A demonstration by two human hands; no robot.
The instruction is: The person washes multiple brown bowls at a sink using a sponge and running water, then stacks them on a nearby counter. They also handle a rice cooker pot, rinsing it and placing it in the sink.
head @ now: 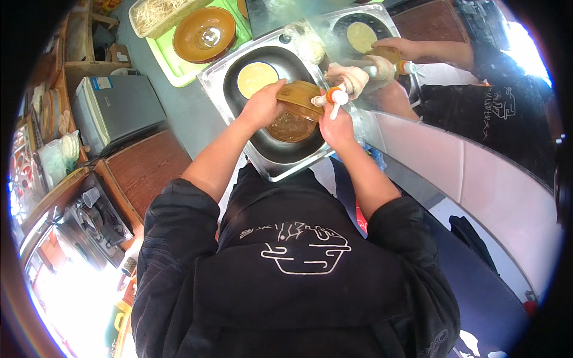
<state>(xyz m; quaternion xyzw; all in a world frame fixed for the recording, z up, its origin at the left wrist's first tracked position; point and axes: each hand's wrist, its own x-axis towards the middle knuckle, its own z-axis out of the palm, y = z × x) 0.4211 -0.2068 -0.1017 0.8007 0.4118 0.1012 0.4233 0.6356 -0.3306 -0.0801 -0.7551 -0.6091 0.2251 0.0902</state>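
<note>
Over a steel sink point(259, 147), my left hand point(264, 105) grips the left rim of a tilted brown glazed bowl point(301, 96). My right hand point(336, 125) holds the bowl's right side, partly hidden behind a white plastic tap point(335, 96) with an orange ring. A pinkish cloth point(351, 77) is wrapped around the tap's pipe. Below the held bowl, a round brown shape point(291, 127) shows in the sink; whether it is a second bowl I cannot tell. A round, pale yellow item with a blue rim point(257, 79) lies in the sink near my left fingers.
Beyond the sink at the left, a brown bowl point(205, 35) and a basket of pale strands point(156, 15) stand on a light green tray point(177, 74). A reflective panel point(429, 76) runs along the right. A grey appliance point(121, 107) and a wooden counter point(145, 170) are at the left.
</note>
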